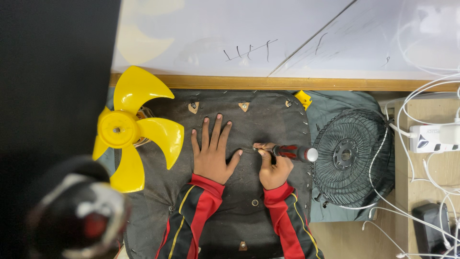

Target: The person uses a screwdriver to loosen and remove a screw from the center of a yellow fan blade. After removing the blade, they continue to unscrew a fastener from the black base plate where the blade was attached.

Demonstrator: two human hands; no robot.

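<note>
Head view: your left hand [211,149] lies flat, fingers spread, on one dark mat [225,168]; at its 3 o'clock your right hand [274,169] fingers clasp one red-handled screwdriver [289,152]. One yellow fan blade [130,128] at 9 o'clock.

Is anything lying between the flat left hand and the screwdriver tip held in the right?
Nothing visible. Only bare dark mat separates the left hand, pressed flat, from the right hand gripping the red-handled screwdriver, whose tip sits just beyond the left thumb.
</note>
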